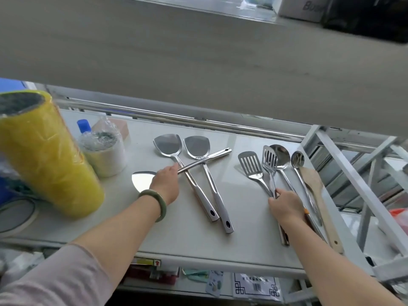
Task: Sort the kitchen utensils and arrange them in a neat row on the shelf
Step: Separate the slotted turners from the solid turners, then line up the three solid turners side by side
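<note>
Steel utensils lie on the white shelf (242, 246). Two solid spatulas (169, 144) (196, 146) lie side by side, heads away from me. A third spatula (142, 178) lies crosswise over their handles, its head at the left; my left hand (165, 184) grips its neck. To the right are a slotted turner (250, 163), a second slotted turner (269, 159), a large ladle (280, 155), a small ladle (297, 159) and a wooden spatula (314, 184). My right hand (284, 205) pinches the handles of the slotted turners.
A tall yellow wrapped roll (44, 155) and a white tape roll (108, 155) stand at the shelf's left, with a blue-capped bottle (84, 125) behind. A grey upper shelf board (198, 62) overhangs the back. White metal frame struts (353, 184) bound the right side.
</note>
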Demonstrator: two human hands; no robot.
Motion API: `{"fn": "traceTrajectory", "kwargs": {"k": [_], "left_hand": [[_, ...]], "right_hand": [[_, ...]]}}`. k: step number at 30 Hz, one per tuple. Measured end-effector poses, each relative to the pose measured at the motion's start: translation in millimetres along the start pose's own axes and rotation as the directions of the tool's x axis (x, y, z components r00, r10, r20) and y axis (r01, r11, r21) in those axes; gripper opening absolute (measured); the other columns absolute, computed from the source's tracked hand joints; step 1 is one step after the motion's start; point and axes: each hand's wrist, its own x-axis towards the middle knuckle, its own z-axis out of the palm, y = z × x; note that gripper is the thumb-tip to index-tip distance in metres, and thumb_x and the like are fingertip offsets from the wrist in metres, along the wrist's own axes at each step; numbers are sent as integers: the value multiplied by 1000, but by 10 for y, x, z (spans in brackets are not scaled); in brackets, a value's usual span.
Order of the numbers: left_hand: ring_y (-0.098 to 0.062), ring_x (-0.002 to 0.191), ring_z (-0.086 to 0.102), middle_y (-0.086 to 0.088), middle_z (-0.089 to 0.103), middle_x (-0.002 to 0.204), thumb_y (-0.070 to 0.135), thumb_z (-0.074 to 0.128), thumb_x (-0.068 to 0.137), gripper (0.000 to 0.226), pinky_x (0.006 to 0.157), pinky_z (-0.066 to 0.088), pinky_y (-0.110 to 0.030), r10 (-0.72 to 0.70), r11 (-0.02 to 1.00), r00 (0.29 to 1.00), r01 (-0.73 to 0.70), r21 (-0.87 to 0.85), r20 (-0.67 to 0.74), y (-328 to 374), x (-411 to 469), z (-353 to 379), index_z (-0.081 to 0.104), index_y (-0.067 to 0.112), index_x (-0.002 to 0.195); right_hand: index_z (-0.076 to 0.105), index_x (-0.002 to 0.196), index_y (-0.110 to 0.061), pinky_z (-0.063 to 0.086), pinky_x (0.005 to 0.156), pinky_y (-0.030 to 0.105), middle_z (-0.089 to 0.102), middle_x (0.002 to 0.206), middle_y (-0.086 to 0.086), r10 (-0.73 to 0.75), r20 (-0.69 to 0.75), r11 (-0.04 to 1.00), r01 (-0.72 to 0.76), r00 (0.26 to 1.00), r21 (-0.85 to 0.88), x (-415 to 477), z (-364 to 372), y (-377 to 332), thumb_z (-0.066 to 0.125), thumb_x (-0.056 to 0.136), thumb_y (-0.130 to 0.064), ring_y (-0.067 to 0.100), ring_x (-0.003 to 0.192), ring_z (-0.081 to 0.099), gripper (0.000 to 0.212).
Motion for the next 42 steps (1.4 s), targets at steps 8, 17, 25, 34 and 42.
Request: {"fn": "traceTrajectory", "kwargs": {"k": [8, 17, 25, 34, 42], "left_hand": [[-34, 120, 46, -14, 49, 127, 6, 40, 90, 46, 102, 38, -40, -47, 999, 997, 48, 16, -54, -75, 63, 83, 43, 19, 134], [-33, 106, 48, -16, 55, 108, -1, 41, 89, 33, 93, 38, -35, 74, 994, 969, -90, -59, -235, -321, 8, -56, 58, 10, 114], [-22, 99, 53, -8, 59, 101, -3, 51, 88, 30, 93, 49, -30, 541, 834, 816, -551, 8, -204, -216, 44, -302, 64, 13, 109], [-31, 123, 47, -15, 52, 126, -2, 61, 81, 53, 111, 34, -37, 344, 909, 769, -417, -15, -539, 130, -31, -220, 51, 14, 131], [-35, 128, 39, -19, 35, 137, 47, 63, 80, 70, 110, 31, -37, -342, 752, 929, 359, -553, 138, 610, -349, 238, 40, 3, 129]], "right_hand": [[58, 73, -6, 40, 64, 32, 60, 86, 17, -38, -11, 999, 37, 999, -17, 68, 54, 115, 57, 80, -25, 30, 74, 48, 20], [46, 131, -7, 38, 99, 43, 54, 117, 25, -103, -151, 986, 120, 983, 114, -6, -11, -59, 55, 87, -39, 39, 113, 47, 55], [38, 138, -27, 49, 88, 35, 65, 108, 2, -781, 80, 623, 782, 620, 21, -272, -258, -628, 62, 81, -43, 21, 96, 59, 63], [62, 93, -21, 35, 57, 27, 55, 68, 2, -591, -8, 763, 563, 806, 319, -493, 35, -837, 47, 89, -13, 16, 61, 44, 17], [55, 86, -8, 34, 63, 26, 60, 79, 10, -245, 170, 926, 178, 955, 334, -571, 325, -964, 42, 84, -5, 31, 78, 53, 14]]}}
